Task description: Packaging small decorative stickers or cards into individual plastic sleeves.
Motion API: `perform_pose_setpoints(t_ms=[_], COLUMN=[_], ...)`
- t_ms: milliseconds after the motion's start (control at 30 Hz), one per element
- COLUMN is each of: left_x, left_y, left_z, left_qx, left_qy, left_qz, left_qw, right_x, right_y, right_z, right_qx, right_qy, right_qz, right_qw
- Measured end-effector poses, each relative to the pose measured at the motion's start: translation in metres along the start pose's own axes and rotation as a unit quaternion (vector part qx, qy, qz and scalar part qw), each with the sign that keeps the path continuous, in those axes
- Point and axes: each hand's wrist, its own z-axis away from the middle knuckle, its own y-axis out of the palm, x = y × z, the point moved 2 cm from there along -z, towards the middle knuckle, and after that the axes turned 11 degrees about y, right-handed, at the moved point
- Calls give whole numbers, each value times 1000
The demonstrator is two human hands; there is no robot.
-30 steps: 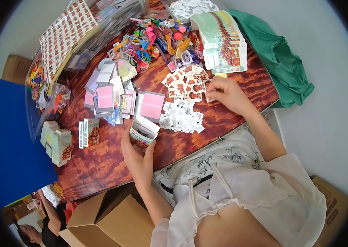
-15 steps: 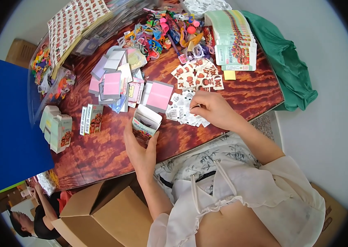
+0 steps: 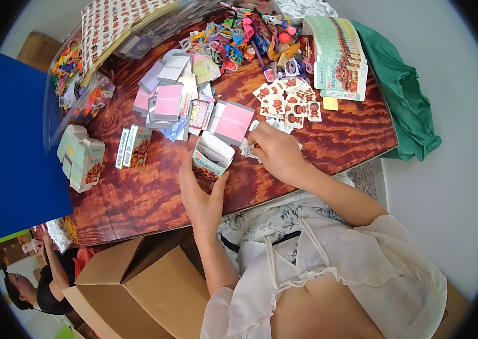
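Note:
My left hand (image 3: 200, 199) is closed around a small printed carton (image 3: 211, 165), tilted with its top flap up and its mouth facing me. Something greyish shows inside it. Just right of the carton, my right hand (image 3: 279, 153) reaches over a pile of small white printed packets (image 3: 278, 123), covering most of them. Its fingers are curled into a pinch, and what they hold, if anything, is hidden. Behind that pile lie small sticker cards (image 3: 290, 101) with reddish cartoon figures. Pink and grey flat pads (image 3: 233, 122) lie beyond the carton.
Standing cartons (image 3: 133, 148) and more cartons (image 3: 83, 158) are at the left. Colourful trinkets (image 3: 233, 39) heap at the back. Flat cartons (image 3: 338, 53) form a stack back right, beside green cloth (image 3: 400, 90). A cardboard box (image 3: 137, 277) stands below the table's edge; another person (image 3: 52, 282) is lower left.
My right hand has shifted toward the carton, over the left part of the white packets. The carton remains in my left hand. The whole view has shifted slightly.

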Motion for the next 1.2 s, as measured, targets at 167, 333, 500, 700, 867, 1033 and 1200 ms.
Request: perform_pose_setpoints(t_ms=[167, 333, 500, 700, 867, 1033, 1200], left_x=[-2, -1, -7, -4, -4, -9, -12], left_y=[-2, -1, -2, -2, -5, -1, 2], left_z=[0, 0, -4, -2, 1, 0, 1], left_qx=[8, -1, 7, 4, 24, 22, 34], left_qy=[-2, 17, 39, 31, 21, 56, 48], left_qz=[-4, -8, -45, -29, -41, -48, -36], left_qw=[1000, 1000, 998, 999, 999, 997, 998], right_x=[-3, -7, 1, 1, -3, -21, -20], right_y=[-6, -9, 3, 3, -22, -33, -44], right_z=[-2, -8, -12, -12, -19, -32, -30], right_qx=[2, 49, 19, 34, 46, 97, 120], right_qy=[3, 9, -35, -28, 9, 62, 201], right_qz=[-44, -63, -14, 12, -188, -259, -410], right_qw=[999, 997, 999, 999, 981, 959, 881])
